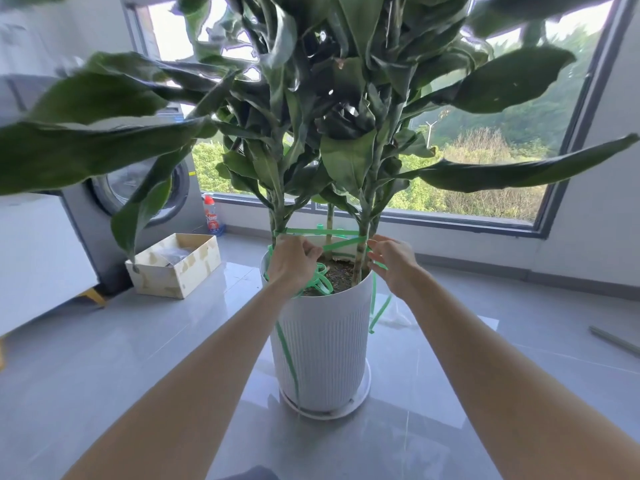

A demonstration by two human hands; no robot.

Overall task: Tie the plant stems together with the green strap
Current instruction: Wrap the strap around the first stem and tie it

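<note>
Above the pot rim [367,281], left hand [292,263], right hand [394,266]: fingers [313,252] curled on green strap [322,232].

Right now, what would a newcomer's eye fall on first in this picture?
First, the tall plant with long dark green leaves, filling the middle and top of the view in front of the window. Next, the bright green flat strap wound round its stems just above the white ribbed plastic pot, with the left hand and right hand each pinching it.
</note>
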